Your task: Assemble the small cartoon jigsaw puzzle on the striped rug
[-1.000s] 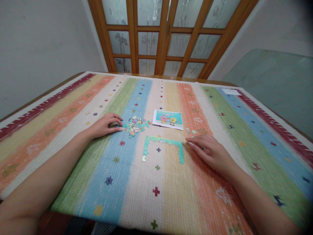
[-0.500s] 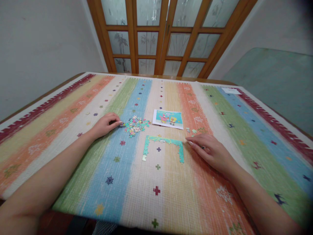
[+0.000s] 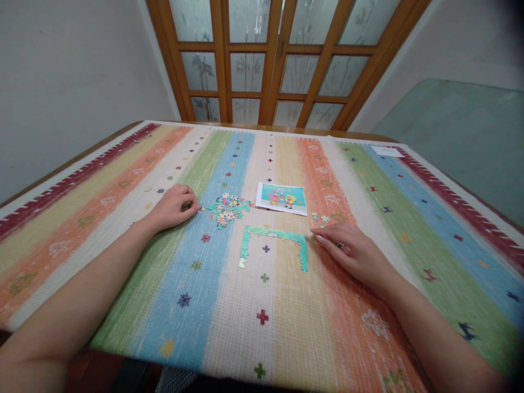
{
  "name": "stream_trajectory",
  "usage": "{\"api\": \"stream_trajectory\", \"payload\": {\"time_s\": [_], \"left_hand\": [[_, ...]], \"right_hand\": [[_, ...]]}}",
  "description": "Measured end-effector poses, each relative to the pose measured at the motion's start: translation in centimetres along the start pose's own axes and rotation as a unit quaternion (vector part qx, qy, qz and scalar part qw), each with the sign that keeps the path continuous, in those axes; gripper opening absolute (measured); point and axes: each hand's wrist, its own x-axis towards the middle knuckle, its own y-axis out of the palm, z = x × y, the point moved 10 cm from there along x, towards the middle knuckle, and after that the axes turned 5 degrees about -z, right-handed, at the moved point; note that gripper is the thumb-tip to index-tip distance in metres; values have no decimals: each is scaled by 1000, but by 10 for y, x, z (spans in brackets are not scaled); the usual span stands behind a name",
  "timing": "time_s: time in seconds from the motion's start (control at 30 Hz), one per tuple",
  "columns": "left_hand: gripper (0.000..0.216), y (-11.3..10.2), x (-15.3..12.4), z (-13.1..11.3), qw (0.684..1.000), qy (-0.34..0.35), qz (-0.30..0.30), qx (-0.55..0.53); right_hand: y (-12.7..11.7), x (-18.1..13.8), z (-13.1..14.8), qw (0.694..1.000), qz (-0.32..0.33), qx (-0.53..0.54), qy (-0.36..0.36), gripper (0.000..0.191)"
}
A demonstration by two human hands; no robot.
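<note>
My left hand (image 3: 175,207) is closed in a pinch just left of the pile of loose puzzle pieces (image 3: 229,209). A small coloured puzzle piece (image 3: 202,208) shows at its fingertips. My right hand (image 3: 352,248) rests on the cloth with its fingers stretched out and slightly apart, and I see nothing in it. Its fingertips lie just right of the joined puzzle border (image 3: 273,233), a turquoise strip with two side arms pointing towards me. A few separate puzzle pieces (image 3: 325,219) lie beyond my right fingers. The reference picture (image 3: 284,198) of cartoon figures lies behind the border.
A striped tablecloth (image 3: 241,322) covers the table. A white paper slip (image 3: 387,152) lies at the far right. Wood-framed glass doors (image 3: 268,65) stand behind the table, and a pale green panel (image 3: 458,131) is at the right.
My left hand has drawn back slightly to the left, away from the pile, with a small puzzle piece at its fingertips. My right hand has stayed where it was.
</note>
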Motion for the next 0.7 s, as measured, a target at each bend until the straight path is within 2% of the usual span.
{"api": "stream_trajectory", "payload": {"time_s": [0.17,0.33,0.5,0.7], "left_hand": [[37,-4,0,-12,1000,10,-18,3],[47,9,1,-31,999,34,5,6],[49,15,2,-29,999,37,1,2],[47,11,3,-29,999,48,-19,-9]], "right_hand": [[1,0,0,1000,5,1,-2,26],[2,0,-1,1000,8,2,-2,25],[2,0,-2,1000,4,6,5,25],[2,0,-2,1000,2,7,3,25]]}}
